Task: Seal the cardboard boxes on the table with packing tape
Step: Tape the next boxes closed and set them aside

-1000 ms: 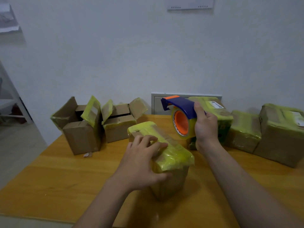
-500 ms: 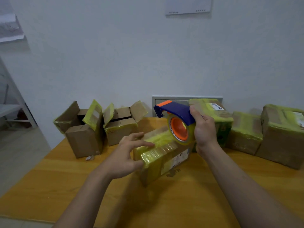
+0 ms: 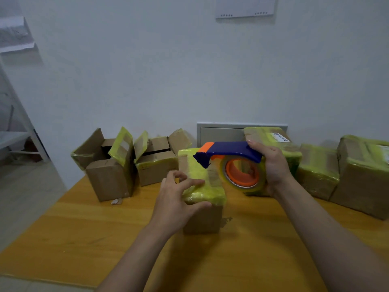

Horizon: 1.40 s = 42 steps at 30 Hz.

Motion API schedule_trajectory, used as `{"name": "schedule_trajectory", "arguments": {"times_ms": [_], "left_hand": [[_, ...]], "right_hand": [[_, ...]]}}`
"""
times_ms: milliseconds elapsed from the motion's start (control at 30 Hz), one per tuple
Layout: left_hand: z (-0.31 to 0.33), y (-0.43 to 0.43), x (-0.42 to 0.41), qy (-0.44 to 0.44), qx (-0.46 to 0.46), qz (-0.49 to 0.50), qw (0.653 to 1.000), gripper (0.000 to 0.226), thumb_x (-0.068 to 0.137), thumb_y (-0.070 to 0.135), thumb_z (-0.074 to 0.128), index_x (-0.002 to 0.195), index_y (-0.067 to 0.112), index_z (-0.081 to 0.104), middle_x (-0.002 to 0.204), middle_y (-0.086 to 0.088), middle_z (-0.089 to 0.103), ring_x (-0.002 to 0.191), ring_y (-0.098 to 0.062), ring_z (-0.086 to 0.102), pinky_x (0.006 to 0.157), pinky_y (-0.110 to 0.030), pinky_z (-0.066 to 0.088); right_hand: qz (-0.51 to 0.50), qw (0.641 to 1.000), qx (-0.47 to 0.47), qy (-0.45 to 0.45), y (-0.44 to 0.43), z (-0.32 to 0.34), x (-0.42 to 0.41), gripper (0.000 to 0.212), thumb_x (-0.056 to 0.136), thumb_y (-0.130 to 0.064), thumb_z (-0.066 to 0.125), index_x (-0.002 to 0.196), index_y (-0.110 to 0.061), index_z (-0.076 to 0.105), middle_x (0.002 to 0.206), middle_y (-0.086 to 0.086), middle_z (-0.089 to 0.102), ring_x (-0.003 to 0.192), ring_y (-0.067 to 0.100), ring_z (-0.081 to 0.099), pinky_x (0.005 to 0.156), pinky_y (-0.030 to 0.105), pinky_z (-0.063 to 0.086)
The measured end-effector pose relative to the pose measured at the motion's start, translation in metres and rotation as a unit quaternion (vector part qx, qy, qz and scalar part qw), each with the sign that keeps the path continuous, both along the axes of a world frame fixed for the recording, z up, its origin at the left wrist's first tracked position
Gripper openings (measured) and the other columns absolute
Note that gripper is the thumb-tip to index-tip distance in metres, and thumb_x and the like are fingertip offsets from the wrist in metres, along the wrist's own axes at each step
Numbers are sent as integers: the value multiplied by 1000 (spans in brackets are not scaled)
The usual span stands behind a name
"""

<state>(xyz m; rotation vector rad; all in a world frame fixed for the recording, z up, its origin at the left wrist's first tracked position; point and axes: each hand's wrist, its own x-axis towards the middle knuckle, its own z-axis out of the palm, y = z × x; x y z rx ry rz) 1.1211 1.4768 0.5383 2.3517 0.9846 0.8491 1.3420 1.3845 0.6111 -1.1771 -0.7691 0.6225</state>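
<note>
A small cardboard box (image 3: 203,216) with yellow tape across its top stands upright in the middle of the wooden table (image 3: 84,239). My left hand (image 3: 175,202) holds its near left top edge, thumb against the front face and fingers on top. My right hand (image 3: 273,167) grips a blue and orange tape dispenser (image 3: 231,163) with a yellowish roll, held over the box's right top edge. The dispenser's blue nose lies over the box's top.
Two open boxes (image 3: 109,165) (image 3: 156,161) with raised flaps stand at the back left. Three taped boxes (image 3: 273,142) (image 3: 317,171) (image 3: 364,178) line the back right. A grey wall panel (image 3: 219,133) sits behind. The table's left edge drops to the floor.
The box has been turned from lying tilted to standing upright, end toward me. My left hand shifted to its near top edge. The dispenser came down and left over the box's top.
</note>
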Motion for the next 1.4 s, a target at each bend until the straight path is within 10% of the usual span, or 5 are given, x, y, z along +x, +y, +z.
{"name": "schedule_trajectory", "arguments": {"times_ms": [233, 367, 767, 1033, 1400], "left_hand": [[12, 0, 2, -1, -43, -20, 999, 74, 54, 87, 72, 117, 48, 72, 123, 20, 47, 117, -3, 45, 91, -30, 51], [37, 8, -4, -200, -171, -23, 964, 44, 86, 66, 65, 113, 34, 77, 101, 7, 74, 95, -12, 67, 76, -27, 55], [66, -5, 2, -453, -649, -184, 583, 30, 89, 22, 62, 110, 0, 66, 79, -6, 67, 58, -8, 62, 53, -15, 54], [68, 3, -1, -331, -482, -90, 806, 17, 97, 13, 64, 95, 3, 78, 75, -9, 70, 58, -8, 63, 51, -15, 53], [62, -7, 0, -275, -371, -12, 887, 7, 95, 6, 70, 95, 2, 76, 73, -8, 73, 58, -7, 65, 54, -16, 53]], "right_hand": [[86, 994, -44, 57, -16, 10, 20, 25, 90, -33, 65, 73, -17, 72, 67, 3, 64, 60, 18, 59, 56, 27, 47], [118, 992, -35, 30, -16, 10, 20, 24, 91, -34, 64, 81, -12, 68, 66, 0, 66, 58, 13, 60, 49, 21, 49], [233, 971, 59, -14, 0, 17, 4, 44, 67, -56, 84, 78, -14, 71, 73, 4, 66, 65, 18, 60, 56, 25, 48], [227, 972, 37, -53, -16, 18, 12, 59, 65, -60, 84, 77, -5, 67, 68, 7, 66, 59, 20, 60, 55, 24, 50], [218, 968, -42, -114, -38, 9, 18, 39, 92, -35, 58, 61, -18, 74, 62, 2, 68, 57, 11, 64, 55, 19, 51]]}}
